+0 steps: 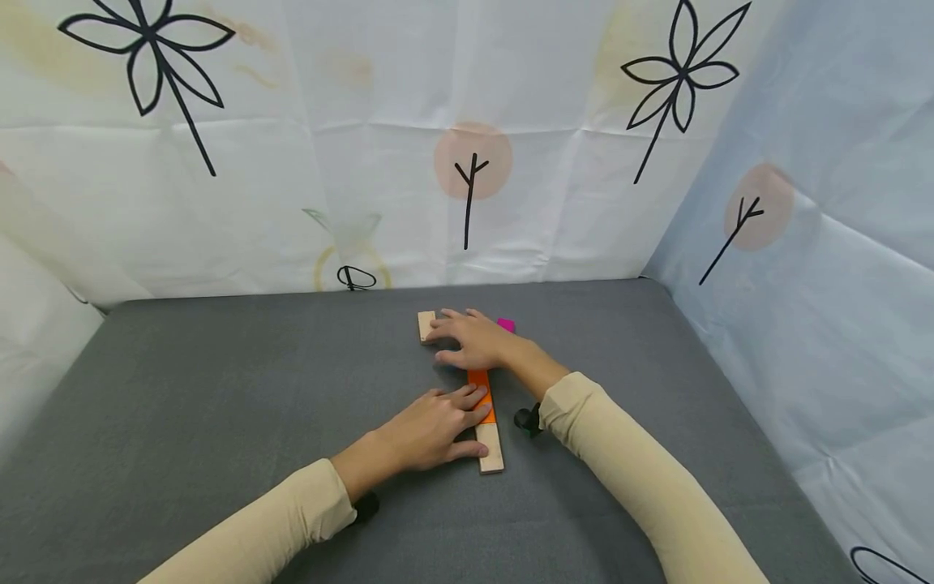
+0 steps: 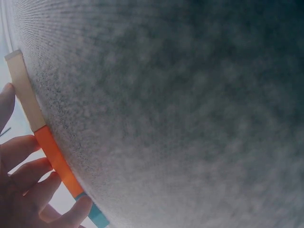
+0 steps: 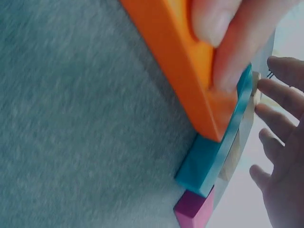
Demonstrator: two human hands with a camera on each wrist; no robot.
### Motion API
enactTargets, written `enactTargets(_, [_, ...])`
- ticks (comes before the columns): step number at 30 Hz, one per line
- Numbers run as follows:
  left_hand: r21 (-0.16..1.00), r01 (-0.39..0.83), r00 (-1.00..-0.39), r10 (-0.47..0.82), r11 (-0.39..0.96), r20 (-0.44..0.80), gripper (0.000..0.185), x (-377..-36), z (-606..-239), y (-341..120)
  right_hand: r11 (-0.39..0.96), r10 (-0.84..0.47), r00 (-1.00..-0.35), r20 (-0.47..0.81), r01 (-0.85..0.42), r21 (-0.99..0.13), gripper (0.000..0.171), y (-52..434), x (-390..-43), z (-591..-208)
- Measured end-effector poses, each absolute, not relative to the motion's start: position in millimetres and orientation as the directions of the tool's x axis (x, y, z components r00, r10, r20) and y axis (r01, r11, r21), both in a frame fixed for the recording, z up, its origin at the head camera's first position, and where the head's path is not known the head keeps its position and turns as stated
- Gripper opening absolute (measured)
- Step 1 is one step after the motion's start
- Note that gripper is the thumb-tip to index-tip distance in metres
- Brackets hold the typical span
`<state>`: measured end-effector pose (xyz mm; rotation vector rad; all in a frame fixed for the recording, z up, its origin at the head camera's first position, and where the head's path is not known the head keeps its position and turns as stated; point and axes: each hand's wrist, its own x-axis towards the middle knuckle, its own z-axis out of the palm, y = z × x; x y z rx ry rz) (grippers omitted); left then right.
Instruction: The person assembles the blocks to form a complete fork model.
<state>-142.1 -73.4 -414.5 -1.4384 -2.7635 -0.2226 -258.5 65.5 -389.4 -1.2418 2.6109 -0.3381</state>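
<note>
Open grey surface [image 1: 219, 389] left, right and in front of the blocks. Blocked behind by the printed curtain wall [image 1: 365, 162], on the right by the pale blue curtain [image 1: 817, 268].

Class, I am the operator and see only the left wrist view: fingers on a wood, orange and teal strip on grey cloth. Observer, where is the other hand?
Observer: The right hand lies flat over the strip's far end. A wooden block sticks out by its fingertips.
Operator: Is there a colour that I cannot see?
Observer: Yes, a pink block sits right by the teal block.
Operator: What is behind the table?
Observer: A white sheet printed with black flowers.
</note>
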Motion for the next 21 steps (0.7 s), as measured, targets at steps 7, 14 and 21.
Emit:
enactTargets(7, [0.12, 0.812, -0.58, 0.811, 0.571, 0.074, 0.063, -142, -415, -73, 0.611, -0.779, -0.618, -0.105, -0.712, -0.346, 0.035, 73, -260, -390])
enactTargets(14, [0.133, 0.809, -0.584, 0.809, 0.572, 0.069, 0.063, -142, -416, -73, 0.633, -0.748, -0.661, -0.05, -0.691, -0.349, 0.04, 72, -264, -394])
enactTargets(21, [0.143, 0.81, -0.582, 0.81, 0.569, 0.071, 0.063, -142, -415, -72, 0.673, -0.703, -0.71, -0.044, -0.643, -0.364, 0.04, 69, -273, -396])
